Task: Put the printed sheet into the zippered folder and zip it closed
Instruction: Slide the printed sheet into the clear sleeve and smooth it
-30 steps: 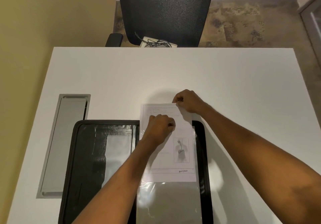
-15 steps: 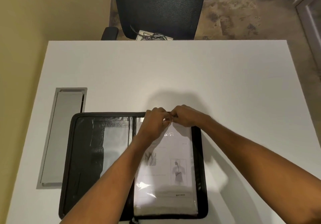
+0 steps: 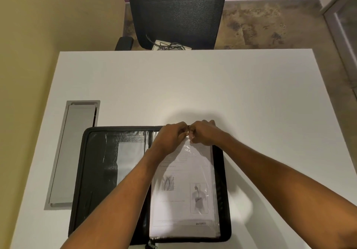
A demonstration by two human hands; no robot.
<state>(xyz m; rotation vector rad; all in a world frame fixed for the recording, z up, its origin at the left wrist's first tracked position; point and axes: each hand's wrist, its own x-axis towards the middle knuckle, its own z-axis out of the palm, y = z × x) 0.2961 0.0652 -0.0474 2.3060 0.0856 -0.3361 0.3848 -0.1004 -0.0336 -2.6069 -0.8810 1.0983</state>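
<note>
A black zippered folder (image 3: 92, 171) lies open on the white table, its zipper pull (image 3: 151, 246) at the near edge. The printed sheet (image 3: 183, 196), with anatomy drawings, lies inside a clear plastic sleeve on the folder's right half. My left hand (image 3: 171, 137) and my right hand (image 3: 204, 132) meet at the sleeve's top edge, fingers curled and pinching the plastic there. The top of the sheet is hidden under both hands.
A grey metal cable hatch (image 3: 75, 152) is set into the table (image 3: 193, 84) left of the folder. A black mesh office chair (image 3: 177, 11) stands beyond the far edge, with a power strip and cables (image 3: 170, 45) beneath it.
The sheet slid down from sticking out over the folder's far edge to lying fully in the sleeve. Both hands came together at the sleeve's top edge.
</note>
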